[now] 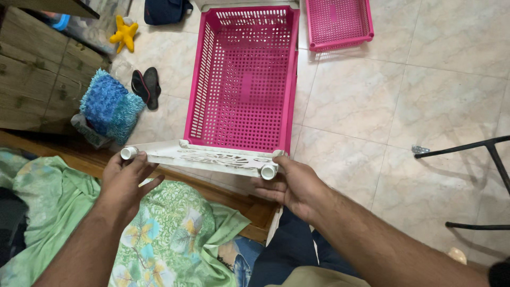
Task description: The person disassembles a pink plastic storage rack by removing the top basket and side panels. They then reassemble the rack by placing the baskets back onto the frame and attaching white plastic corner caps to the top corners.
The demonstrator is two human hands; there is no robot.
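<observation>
Low in the frame, we see a green cloth point(175, 234) spread under our forearms. Just above it, our left hand point(125, 178) curls loosely around the left end of a white frame point(202, 157), fingers resting by its round socket, while our right hand point(289, 183) closes on the right end near the other socket. Fixed to the frame, a pink basket point(244, 79) stretches up the centre over the tiled floor point(372, 106). Left of it lie a blue mop head point(109, 106) and black sandals point(146, 85). Farther up sit a second basket point(337, 24) and a yellow toy point(125, 33).
</observation>
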